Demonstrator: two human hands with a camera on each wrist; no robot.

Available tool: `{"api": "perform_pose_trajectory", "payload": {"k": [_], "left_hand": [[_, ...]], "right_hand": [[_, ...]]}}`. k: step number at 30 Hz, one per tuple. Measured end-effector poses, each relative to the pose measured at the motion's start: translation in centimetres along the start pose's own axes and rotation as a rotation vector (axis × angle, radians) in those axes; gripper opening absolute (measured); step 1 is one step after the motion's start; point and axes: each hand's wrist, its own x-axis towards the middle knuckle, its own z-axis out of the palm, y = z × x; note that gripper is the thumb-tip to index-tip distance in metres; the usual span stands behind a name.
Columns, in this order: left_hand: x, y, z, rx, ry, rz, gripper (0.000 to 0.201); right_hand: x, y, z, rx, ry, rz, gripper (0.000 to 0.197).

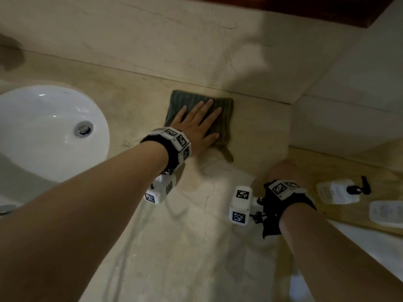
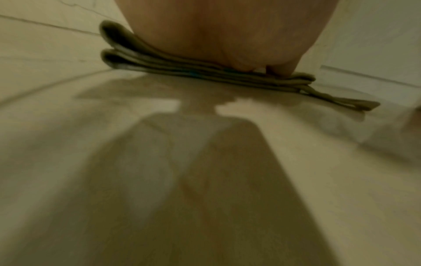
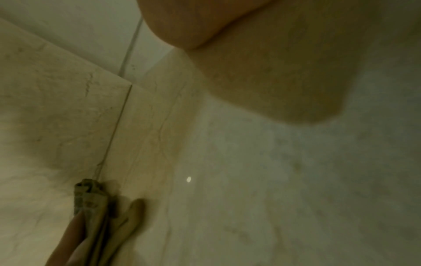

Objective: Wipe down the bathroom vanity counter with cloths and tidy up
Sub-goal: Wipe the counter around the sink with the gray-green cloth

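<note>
A folded dark green cloth (image 1: pixel 225 120) lies on the beige marble counter (image 1: pixel 196 236), close to the back wall. My left hand (image 1: pixel 196 123) presses flat on it with straight, spread fingers. From the left wrist the cloth (image 2: pixel 159 64) appears as stacked layers under the heel of the left hand (image 2: pixel 227 36), with a loose corner trailing to the right. The cloth (image 3: pixel 93 207) also shows low in the right wrist view. My right hand (image 1: pixel 281 168) is low over the counter near its right end. Its fingers are hidden and only the palm of the right hand (image 3: pixel 193 23) shows.
A white round sink (image 1: pixel 43 127) with a chrome drain is set into the counter at the left. At the right, a wooden tray (image 1: pixel 327 166) holds a white pump bottle (image 1: pixel 338 190) and another white bottle (image 1: pixel 386 212). The tiled wall (image 1: pixel 152 40) rises just behind the cloth.
</note>
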Motion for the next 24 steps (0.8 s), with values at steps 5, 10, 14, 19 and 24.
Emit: {"api": "perform_pose_trajectory", "payload": {"k": [5,10,14,19,24], "left_hand": [[1.8,-1.6,-0.9,-0.035,-0.019,-0.044,0.065],[2.9,-2.7,-1.4,-0.025,-0.014,-0.059,0.064],[2.9,-2.9,-1.4,-0.002,-0.006,-0.044,0.063],[3.0,-2.9,-1.3,0.006,-0.011,-0.04,0.063],[2.9,-2.8,-0.8,0.002,0.019,-0.039,0.062]], "right_hand": [[-0.6,-0.6,-0.9,-0.047,-0.067,-0.009,0.044],[0.4,-0.4,-0.1,-0.178,-0.05,0.02,0.039],[1.0,-0.5,0.0,-0.084,-0.073,0.11,0.042],[1.5,-0.6,0.4,-0.015,-0.095,0.19,0.05],[1.5,-0.1,0.6,-0.079,-0.022,0.122,0.041]]}}
